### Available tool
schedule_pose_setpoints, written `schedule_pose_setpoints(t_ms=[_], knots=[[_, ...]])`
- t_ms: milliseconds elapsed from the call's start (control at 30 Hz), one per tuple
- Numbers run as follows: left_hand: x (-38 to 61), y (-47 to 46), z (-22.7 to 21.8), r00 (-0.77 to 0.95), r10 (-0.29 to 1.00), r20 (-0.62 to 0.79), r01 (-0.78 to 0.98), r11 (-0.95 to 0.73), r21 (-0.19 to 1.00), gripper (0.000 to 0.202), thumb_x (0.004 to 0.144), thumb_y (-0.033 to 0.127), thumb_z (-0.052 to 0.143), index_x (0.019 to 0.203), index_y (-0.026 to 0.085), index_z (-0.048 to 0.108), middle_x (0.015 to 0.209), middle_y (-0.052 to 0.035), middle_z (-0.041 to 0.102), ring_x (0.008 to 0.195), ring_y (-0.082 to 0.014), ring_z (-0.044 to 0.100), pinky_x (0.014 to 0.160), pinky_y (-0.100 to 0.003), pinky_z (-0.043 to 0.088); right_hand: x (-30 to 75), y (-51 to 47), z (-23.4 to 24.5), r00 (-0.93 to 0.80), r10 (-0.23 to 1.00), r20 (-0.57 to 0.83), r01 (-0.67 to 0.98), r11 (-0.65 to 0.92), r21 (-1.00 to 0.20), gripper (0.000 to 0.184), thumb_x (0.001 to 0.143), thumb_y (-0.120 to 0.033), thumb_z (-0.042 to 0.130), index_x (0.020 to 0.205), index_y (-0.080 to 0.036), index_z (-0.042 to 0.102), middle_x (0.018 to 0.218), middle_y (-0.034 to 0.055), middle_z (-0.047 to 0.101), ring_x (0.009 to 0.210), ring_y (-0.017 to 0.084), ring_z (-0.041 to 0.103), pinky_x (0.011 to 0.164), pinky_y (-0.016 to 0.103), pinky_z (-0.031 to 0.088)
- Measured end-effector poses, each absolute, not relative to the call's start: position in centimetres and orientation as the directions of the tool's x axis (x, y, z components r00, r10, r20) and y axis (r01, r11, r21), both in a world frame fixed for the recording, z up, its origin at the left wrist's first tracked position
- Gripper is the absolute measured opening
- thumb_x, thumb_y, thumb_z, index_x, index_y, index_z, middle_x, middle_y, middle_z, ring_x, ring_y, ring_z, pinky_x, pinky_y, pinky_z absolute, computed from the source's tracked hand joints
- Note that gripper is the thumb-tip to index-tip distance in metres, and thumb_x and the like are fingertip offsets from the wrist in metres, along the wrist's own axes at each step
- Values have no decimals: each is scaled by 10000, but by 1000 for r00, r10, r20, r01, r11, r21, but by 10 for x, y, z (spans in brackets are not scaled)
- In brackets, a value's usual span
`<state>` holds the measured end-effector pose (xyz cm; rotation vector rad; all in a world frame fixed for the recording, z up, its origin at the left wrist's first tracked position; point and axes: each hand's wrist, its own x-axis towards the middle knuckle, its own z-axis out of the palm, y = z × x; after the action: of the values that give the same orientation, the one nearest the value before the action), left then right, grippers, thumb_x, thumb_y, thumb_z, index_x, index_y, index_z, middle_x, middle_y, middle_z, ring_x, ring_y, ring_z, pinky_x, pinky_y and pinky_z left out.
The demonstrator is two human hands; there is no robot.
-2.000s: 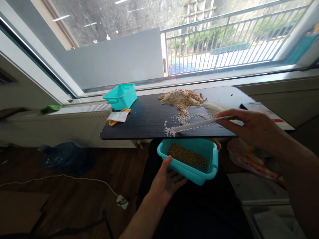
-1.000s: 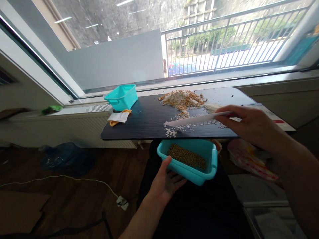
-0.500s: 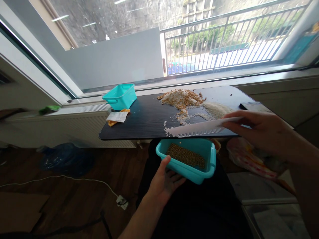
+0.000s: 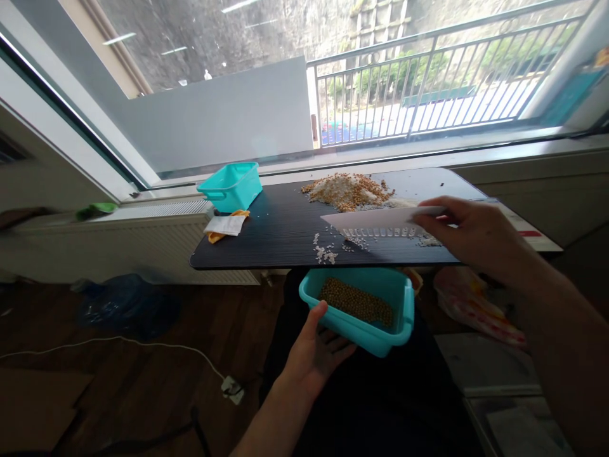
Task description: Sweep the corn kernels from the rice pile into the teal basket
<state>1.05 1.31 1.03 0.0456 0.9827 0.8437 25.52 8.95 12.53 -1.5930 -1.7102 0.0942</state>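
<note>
My left hand (image 4: 314, 354) holds a turquoise plastic bin (image 4: 398, 315) from below, just under the near edge of the dark tabletop (image 4: 280, 225). Brown beans (image 4: 356, 300) cover the bin's floor. My right hand (image 4: 464, 238) grips a flat white slotted scraper (image 4: 375, 221) by its right end, with the blade lying across the table behind a scatter of rice grains (image 4: 326, 254). Further back sits a mixed heap of rice and beans (image 4: 348, 188).
A second turquoise bin (image 4: 231, 185) stands at the table's far left corner, with a white and orange packet (image 4: 226, 225) before it. A radiator (image 4: 118, 244) runs under the window. A white cable and plug (image 4: 232, 388) lie on the wooden floor. A plastic bag (image 4: 469, 308) sits at right.
The scraper swept down to the table's near edge and then lifted back up onto the tabletop toward the heap. My left hand and the bin stayed put.
</note>
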Motion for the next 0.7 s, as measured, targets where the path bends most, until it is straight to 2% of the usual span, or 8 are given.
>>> schedule_pose_setpoints(t_ms=[133, 333, 700], knots=[[10, 13, 11, 269, 645, -715, -612, 688, 391, 564, 842, 477, 601, 1262, 107, 527, 1136, -174, 624, 1004, -289, 653, 930, -442, 513, 249, 90, 125, 25, 880, 474, 810, 260, -526, 309, 781, -397, 551, 915, -174, 719, 775, 45, 720, 681, 167, 630, 649, 290, 479], [10, 13, 12, 276, 654, -704, -618, 682, 391, 563, 845, 477, 598, 1271, 118, 520, 1137, -169, 621, 987, -285, 660, 933, -444, 508, 242, 88, 128, 13, 886, 463, 798, 270, -539, 311, 787, -393, 547, 905, -157, 713, 782, 54, 715, 690, 166, 626, 650, 288, 474], [13, 13, 14, 271, 651, -709, -601, 690, 404, 558, 856, 476, 577, 1290, 133, 506, 1125, -156, 614, 942, -268, 660, 904, -432, 515, 263, 75, 118, 119, 897, 426, 768, 189, -612, 320, 756, -445, 611, 895, -177, 720, 742, 42, 697, 639, 153, 604, 573, 264, 457]])
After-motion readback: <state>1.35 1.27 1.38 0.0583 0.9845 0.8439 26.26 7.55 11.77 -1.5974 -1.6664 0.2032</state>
